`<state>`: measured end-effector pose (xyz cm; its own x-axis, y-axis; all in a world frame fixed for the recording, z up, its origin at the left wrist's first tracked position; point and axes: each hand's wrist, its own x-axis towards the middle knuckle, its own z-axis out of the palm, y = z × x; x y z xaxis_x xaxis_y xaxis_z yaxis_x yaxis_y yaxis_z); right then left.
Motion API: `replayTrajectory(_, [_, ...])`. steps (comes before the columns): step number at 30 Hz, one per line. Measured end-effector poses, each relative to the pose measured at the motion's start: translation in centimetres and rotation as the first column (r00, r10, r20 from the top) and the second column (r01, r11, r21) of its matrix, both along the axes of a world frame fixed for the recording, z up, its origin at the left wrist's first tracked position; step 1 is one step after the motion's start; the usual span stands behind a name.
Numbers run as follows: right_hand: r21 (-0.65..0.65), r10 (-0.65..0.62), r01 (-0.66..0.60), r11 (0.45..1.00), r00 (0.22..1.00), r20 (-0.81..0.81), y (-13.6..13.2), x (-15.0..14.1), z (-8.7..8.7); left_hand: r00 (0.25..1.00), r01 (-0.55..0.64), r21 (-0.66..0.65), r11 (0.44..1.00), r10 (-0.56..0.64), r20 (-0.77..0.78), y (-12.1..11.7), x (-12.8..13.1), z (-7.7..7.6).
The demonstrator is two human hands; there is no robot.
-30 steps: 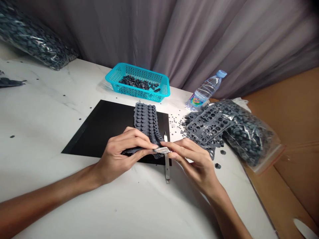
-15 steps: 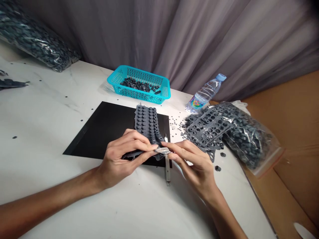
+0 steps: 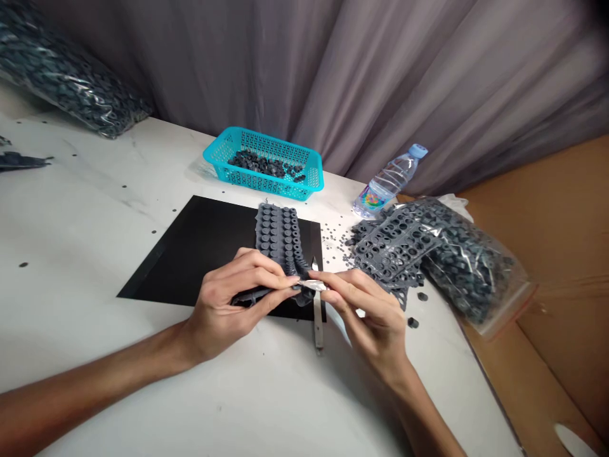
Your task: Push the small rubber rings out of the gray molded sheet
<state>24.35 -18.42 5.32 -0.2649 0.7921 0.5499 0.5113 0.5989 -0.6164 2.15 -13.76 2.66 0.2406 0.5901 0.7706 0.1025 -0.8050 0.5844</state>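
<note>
My left hand (image 3: 240, 289) and my right hand (image 3: 368, 311) meet over the near right part of a black mat (image 3: 190, 254). Both are closed, fingertips pinching opposite ends of a small whitish, shiny, crumpled-looking piece (image 3: 314, 285); its exact kind is unclear. Just beyond lies a grey rubber sheet (image 3: 278, 235) moulded with rows of round plugs, its near end bent up by my fingers. A dark piece (image 3: 250, 296) shows beneath my left fingers, partly hidden. Under the pinched piece, a slim metal tool with a pointed tip (image 3: 318, 330) lies along the mat's right edge.
Behind the mat stands a turquoise basket (image 3: 266, 184) holding small dark parts. To the right are a water bottle (image 3: 387, 181), punched rubber sheets (image 3: 394, 244) and a zip bag of parts (image 3: 476, 273). A large filled bag (image 3: 71, 82) lies far left. Small dark discs (image 3: 335, 238) litter the table.
My hands keep nearly the same place and grip. The whitish piece between them has turned slightly. The whole view has shifted a little.
</note>
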Motion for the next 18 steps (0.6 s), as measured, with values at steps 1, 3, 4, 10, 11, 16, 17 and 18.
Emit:
replayTrajectory(1, [-0.004, -0.003, 0.003, 1.000, 1.000, -0.002, 0.0, 0.1, 0.1, 1.000, 0.003, 0.000, 1.000, -0.003, -0.002, 0.0, 0.0, 0.0])
replayTrajectory(3, [-0.010, -0.016, 0.016, 1.000, 1.000, -0.005, 0.0, 0.5, 0.2, 1.000, 0.003, -0.004, 1.000, -0.003, -0.008, 0.0, 0.0, 0.1])
replayTrajectory(4, [-0.011, -0.023, 0.023, 1.000, 1.000, -0.005, 0.0, 0.7, 0.3, 1.000, 0.000, -0.004, 1.000, 0.000, -0.010, 0.0, 0.0, 0.1])
replayTrajectory(10, [-0.044, 0.007, -0.005, 0.999, 0.999, 0.042, 0.1, 1.4, 0.4, 1.000, -0.013, -0.004, 1.000, 0.013, -0.016, 0.2, 0.0, 0.2])
replayTrajectory(11, [-0.053, 0.019, -0.016, 0.998, 0.998, 0.058, 0.1, 1.4, 0.3, 1.000, -0.012, -0.003, 1.000, 0.012, -0.019, 0.2, 0.0, 0.1])
replayTrajectory(16, [-0.080, 0.037, -0.030, 0.996, 0.995, 0.090, 0.2, 1.3, 0.2, 1.000, -0.006, -0.007, 1.000, 0.006, -0.030, 0.3, -0.1, 0.0])
replayTrajectory(17, [-0.086, 0.036, -0.028, 0.996, 0.995, 0.090, 0.2, 1.3, 0.2, 0.999, -0.004, -0.008, 1.000, 0.004, -0.032, 0.3, -0.1, 0.0])
replayTrajectory(18, [-0.090, 0.035, -0.027, 0.996, 0.995, 0.091, 0.1, 1.3, 0.2, 0.999, 0.000, -0.007, 1.000, 0.000, -0.034, 0.3, -0.1, -0.1])
